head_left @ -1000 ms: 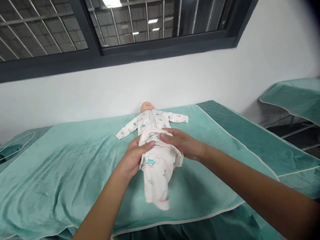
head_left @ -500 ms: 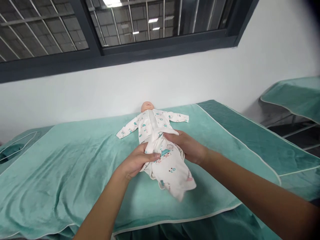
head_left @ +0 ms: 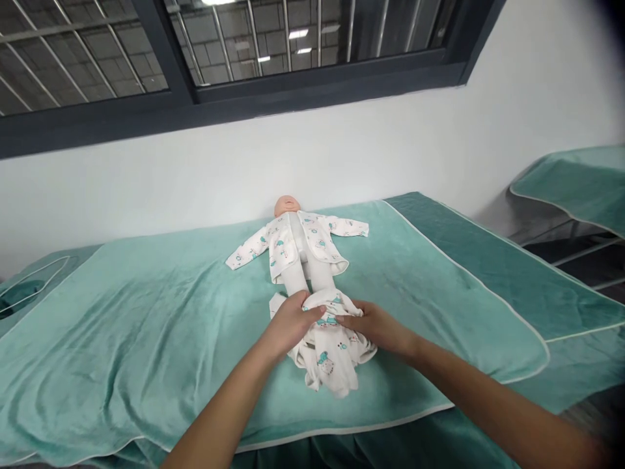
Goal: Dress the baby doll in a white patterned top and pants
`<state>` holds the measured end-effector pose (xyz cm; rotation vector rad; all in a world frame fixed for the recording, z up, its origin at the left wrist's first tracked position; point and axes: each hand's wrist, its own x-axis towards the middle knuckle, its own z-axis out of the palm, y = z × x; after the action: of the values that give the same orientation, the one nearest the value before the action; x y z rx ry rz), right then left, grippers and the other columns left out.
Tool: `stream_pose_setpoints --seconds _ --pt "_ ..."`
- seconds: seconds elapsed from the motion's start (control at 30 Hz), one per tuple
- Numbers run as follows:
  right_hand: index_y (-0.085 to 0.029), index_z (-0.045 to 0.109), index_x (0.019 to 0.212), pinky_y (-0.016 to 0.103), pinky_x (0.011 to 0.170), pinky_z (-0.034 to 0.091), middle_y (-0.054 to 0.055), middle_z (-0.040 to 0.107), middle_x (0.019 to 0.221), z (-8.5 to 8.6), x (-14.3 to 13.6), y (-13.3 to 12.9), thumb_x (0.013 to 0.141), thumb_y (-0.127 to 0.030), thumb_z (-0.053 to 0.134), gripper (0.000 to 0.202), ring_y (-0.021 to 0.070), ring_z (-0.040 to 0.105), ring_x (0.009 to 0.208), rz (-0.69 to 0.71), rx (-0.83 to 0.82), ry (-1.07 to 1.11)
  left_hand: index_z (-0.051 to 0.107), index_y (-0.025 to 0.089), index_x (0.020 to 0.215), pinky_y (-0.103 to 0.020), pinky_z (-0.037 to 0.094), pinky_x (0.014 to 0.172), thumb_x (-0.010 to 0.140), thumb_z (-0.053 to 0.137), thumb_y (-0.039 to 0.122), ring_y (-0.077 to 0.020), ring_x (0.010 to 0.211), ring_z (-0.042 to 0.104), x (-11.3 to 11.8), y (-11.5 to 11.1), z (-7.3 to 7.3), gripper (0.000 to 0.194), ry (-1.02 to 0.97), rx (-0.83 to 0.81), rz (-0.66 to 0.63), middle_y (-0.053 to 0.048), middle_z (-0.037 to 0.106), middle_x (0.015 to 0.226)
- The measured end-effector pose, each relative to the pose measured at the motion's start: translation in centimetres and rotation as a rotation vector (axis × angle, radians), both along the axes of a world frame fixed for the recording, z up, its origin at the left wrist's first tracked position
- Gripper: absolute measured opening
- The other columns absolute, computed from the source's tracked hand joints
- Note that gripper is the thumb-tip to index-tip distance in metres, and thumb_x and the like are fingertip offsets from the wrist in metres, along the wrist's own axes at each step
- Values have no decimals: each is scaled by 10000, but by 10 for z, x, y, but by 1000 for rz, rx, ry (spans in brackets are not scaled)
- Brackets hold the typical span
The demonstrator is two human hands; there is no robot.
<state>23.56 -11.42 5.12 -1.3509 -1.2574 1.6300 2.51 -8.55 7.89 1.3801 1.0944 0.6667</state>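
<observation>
A baby doll (head_left: 287,206) lies on its back, head toward the wall, wearing a white printed jacket (head_left: 282,251) that hangs apart at the front. Its white legs (head_left: 322,276) show from the hips to about the knees. Bunched around the lower legs are white printed baby pants (head_left: 336,365), which hide the feet. My left hand (head_left: 291,324) grips the pants on the left side, thumb on top. On the right side my right hand (head_left: 381,328) pinches the same cloth, its thumb near the left one.
A green blanket (head_left: 161,339) with pale piping covers the bed under the doll. Behind it rise a white wall (head_left: 195,189) and a dark-framed barred window (head_left: 312,85). Another green-covered surface (head_left: 576,182) stands at the right.
Both hands have drawn the pants down from the doll's waist to its lower legs. The jacket's lower part and the white legs now show.
</observation>
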Motion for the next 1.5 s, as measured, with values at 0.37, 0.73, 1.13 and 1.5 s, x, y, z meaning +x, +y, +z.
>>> stream_pose_setpoints --seconds 0.37,0.73,1.13,1.5 --pt "-167 699 997 334 664 467 59 717 861 -19 -7 -13 782 -600 688 483 242 623 770 -103 58 -54 574 217 813 -308 385 664 850 561 337 -246 820 609 10 -5 17 126 436 301 -194 -48 662 851" --pt "-180 637 1061 316 705 471 50 688 936 -20 0 -12 871 -579 593 444 215 599 824 -155 266 -5 607 192 913 -290 432 681 830 635 467 -215 849 604 13 -8 24 289 205 29 -93 -29 653 912" --pt "-263 520 854 407 727 465 46 646 776 -36 9 72 848 -542 511 279 276 595 762 -366 570 -331 629 180 985 -298 466 757 711 699 197 -186 851 609 13 44 24 283 -67 -38 -26 -26 658 949" --pt "-219 608 965 341 723 450 77 718 885 -28 11 103 905 -541 501 345 275 649 838 -261 605 -551 599 225 905 -288 437 779 797 501 109 -188 876 625 32 92 13 186 359 595 222 11 697 896"
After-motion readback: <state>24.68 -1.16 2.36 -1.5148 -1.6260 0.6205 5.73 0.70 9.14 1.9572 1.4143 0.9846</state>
